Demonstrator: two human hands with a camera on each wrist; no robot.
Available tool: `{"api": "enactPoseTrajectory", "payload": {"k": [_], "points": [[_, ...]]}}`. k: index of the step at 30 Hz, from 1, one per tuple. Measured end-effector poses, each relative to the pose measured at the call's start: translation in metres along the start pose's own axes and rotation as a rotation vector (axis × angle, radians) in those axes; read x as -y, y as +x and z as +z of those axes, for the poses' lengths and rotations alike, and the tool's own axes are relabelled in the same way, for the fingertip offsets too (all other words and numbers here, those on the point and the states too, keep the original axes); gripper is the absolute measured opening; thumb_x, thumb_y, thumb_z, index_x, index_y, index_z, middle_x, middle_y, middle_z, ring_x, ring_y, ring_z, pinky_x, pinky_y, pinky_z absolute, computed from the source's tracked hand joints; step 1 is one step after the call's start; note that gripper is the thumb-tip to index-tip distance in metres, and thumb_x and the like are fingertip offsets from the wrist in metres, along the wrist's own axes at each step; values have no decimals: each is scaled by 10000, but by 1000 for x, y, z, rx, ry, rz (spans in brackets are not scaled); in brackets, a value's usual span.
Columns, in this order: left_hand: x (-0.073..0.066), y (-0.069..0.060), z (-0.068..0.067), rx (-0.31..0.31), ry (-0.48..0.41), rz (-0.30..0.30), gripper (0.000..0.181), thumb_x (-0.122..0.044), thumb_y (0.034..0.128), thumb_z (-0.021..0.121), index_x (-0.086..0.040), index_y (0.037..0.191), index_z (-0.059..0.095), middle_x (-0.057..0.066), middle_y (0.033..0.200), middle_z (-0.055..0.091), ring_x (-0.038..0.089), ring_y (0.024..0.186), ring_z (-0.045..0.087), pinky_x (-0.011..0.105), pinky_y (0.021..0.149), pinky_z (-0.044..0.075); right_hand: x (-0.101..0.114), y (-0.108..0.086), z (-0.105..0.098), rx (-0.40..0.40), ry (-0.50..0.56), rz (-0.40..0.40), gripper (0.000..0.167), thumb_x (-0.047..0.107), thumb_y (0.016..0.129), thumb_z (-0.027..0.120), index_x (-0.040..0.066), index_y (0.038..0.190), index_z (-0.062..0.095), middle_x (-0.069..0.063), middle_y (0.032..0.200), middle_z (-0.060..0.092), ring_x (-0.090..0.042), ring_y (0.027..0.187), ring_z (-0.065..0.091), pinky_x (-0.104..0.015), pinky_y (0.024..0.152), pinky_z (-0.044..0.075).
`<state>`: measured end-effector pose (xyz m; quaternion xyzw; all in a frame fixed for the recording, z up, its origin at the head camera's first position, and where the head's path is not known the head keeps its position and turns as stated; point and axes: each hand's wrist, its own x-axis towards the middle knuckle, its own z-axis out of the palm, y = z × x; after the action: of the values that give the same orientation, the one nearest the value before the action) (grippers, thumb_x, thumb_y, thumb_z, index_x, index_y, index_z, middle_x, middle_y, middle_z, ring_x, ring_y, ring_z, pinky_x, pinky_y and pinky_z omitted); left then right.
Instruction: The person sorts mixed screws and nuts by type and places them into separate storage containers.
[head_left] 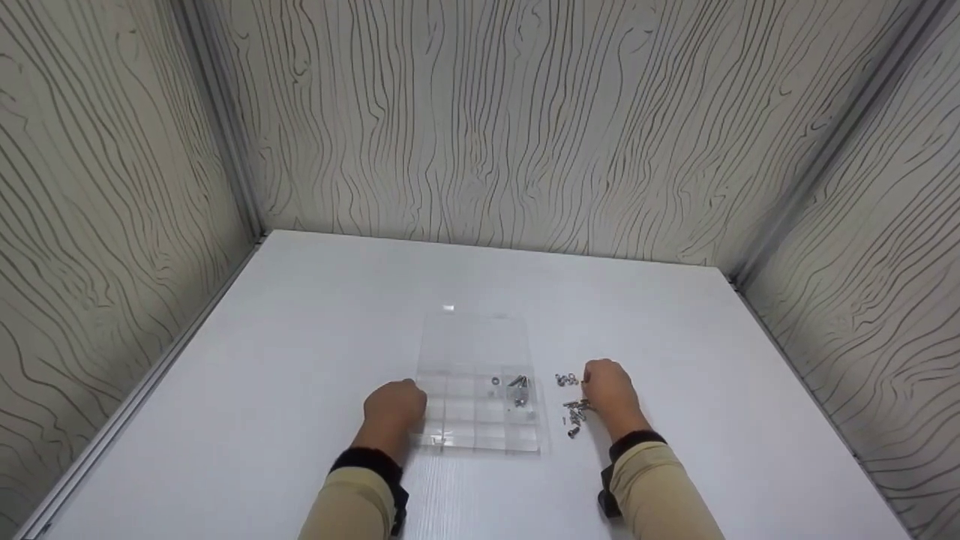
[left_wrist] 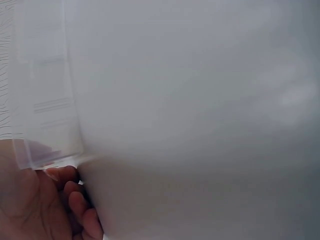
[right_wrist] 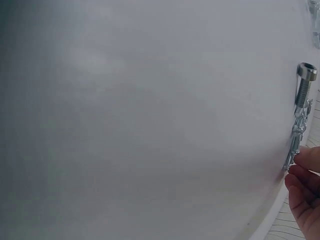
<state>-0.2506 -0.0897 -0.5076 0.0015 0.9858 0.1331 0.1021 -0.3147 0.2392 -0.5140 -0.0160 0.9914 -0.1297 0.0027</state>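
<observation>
A clear plastic compartment box (head_left: 465, 431) lies on the white table with its transparent lid (head_left: 474, 337) folded back. My left hand (head_left: 395, 409) holds the box's left edge; in the left wrist view, curled fingers (left_wrist: 75, 200) meet its corner and the thumb shows through the plastic. A few screws (head_left: 519, 382) and a small ring-like piece (head_left: 495, 381) lie in the right-hand compartments. To the right of the box, my right hand (head_left: 611, 394) is at a loose pile of metal screws (head_left: 576, 414). Its thumb and fingers (right_wrist: 307, 160) pinch at the end of a thin screw.
A small cluster of nuts or washers (head_left: 566, 379) lies just beyond the screws. One thicker socket-head screw (right_wrist: 304, 85) stands out in the right wrist view. Patterned panels (head_left: 480, 127) enclose the white table (head_left: 300, 315) at the back and both sides.
</observation>
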Motion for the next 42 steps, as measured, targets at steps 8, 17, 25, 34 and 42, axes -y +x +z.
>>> {"api": "enactPoseTrajectory", "payload": {"k": [8,17,25,34,42], "points": [[-2,-3,-5,55,169,87,153,-32,722,646,-76,865,677,77,1043,595,268,916,565,395,697,520,1,1,2,26,-2,-1,51,2,804,600,34,820,636,-92,831,592,-269,829,568,-394,770,490],[-1,-3,-4,54,165,81,210,-29,728,634,-65,926,689,97,1165,580,297,981,565,405,714,523,6,1,1,51,12,-19,28,55,801,655,41,822,643,-55,804,564,-235,792,552,-373,752,494],[-2,-4,-4,44,159,76,208,-38,714,647,-68,916,688,90,1140,588,291,976,567,401,712,523,7,0,3,82,76,34,60,-4,805,607,52,793,591,-64,803,560,-225,777,542,-362,723,489],[-1,-3,-3,40,76,32,312,-50,757,589,-53,1061,661,101,1226,561,298,1062,546,398,767,514,7,-4,3,99,132,86,99,-22,767,606,51,802,550,-72,778,549,-221,744,530,-357,694,482],[0,2,1,14,-40,-34,387,-107,810,513,-3,1175,587,130,1193,582,297,1054,557,402,772,510,10,-5,4,82,46,50,82,-7,775,613,50,793,557,-60,751,523,-211,728,511,-365,718,477]]}}
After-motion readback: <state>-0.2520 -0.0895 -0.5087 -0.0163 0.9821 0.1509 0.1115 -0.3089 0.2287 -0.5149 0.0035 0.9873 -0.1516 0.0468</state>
